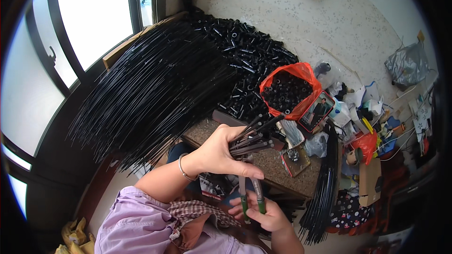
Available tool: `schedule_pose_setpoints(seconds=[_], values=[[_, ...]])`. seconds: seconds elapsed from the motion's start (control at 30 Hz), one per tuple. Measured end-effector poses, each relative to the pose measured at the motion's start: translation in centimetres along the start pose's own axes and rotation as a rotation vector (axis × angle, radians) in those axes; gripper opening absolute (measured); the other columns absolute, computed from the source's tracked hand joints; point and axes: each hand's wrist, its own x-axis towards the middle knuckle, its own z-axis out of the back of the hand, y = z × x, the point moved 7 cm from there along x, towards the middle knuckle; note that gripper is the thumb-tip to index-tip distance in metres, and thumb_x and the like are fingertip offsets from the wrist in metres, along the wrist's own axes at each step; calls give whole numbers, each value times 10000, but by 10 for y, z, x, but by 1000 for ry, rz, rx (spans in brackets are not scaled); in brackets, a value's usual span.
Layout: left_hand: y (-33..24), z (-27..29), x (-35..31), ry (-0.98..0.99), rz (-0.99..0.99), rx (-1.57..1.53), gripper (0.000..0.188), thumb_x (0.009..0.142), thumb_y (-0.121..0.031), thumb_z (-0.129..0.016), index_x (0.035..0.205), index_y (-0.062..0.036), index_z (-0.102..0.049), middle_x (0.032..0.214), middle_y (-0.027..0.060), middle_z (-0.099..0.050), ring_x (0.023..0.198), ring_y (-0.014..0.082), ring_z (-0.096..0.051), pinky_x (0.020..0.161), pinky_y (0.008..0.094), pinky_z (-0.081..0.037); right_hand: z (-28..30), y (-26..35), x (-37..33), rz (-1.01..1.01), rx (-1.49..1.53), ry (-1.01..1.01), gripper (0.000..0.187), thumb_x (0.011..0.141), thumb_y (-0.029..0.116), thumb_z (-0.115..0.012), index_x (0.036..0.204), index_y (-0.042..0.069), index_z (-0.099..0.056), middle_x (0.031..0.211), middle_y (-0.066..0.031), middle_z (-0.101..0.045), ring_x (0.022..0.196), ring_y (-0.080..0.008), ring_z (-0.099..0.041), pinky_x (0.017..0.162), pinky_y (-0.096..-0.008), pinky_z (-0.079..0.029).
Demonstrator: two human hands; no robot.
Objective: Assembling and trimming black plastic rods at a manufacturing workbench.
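My left hand [217,151] is closed round a bundle of thin black rods [252,142], whose ends poke out to the right above the table. Below it, my right hand [269,215] grips a pair of pliers [259,197] with green and grey handles. The handles are spread apart and point down toward me. The tool's head is hidden behind my left thumb, so I cannot tell what its jaws touch. A red plastic bag [301,110] full of small black ring-like parts stands beyond my hands, with a phone [316,111] leaning against it.
A large sheaf of long black rods [155,84] fills the left side by the window. Black tube pieces [245,61] are heaped against the wall. More rods [322,193] hang off the speckled table [278,169] at right. Bags and a cardboard box [370,183] clutter the right side.
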Motion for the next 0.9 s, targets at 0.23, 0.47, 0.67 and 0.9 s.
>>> schedule_pose_setpoints(seconds=[0.23, 0.47, 0.67, 0.9], values=[[9, -3, 0, -35, 77, -76, 321, 556, -153, -808, 776, -43, -602, 674, -35, -522, 616, 47, -460, 537, 199, -369, -2, -32, 1, -80, -35, 0, 264, 909, 112, -483, 1127, -27, -427, 702, -85, -536, 560, -118, -504, 540, -233, -429], [5, -5, -12, -217, 17, -209, 354, 580, -155, -811, 793, -52, -549, 703, -60, -498, 602, 15, -429, 526, 175, -338, 11, -4, 7, 342, -619, -463, 106, 853, 87, -568, 903, 3, -527, 593, -15, -532, 499, -72, -501, 468, -217, -407], [14, -7, -19, -247, 55, -175, 327, 588, -170, -807, 708, -33, -536, 665, -14, -501, 596, 54, -446, 530, 212, -362, 5, -1, -3, 287, -756, -476, 117, 839, 82, -584, 898, -6, -535, 595, -39, -552, 517, -94, -543, 491, -233, -432], [11, -2, -24, -282, 32, -162, 274, 597, -144, -773, 687, -43, -535, 607, -35, -485, 549, 44, -434, 481, 203, -342, 0, 14, -3, 421, -916, -534, 116, 840, 80, -579, 902, -7, -535, 608, -65, -565, 523, -116, -565, 499, -249, -445]])
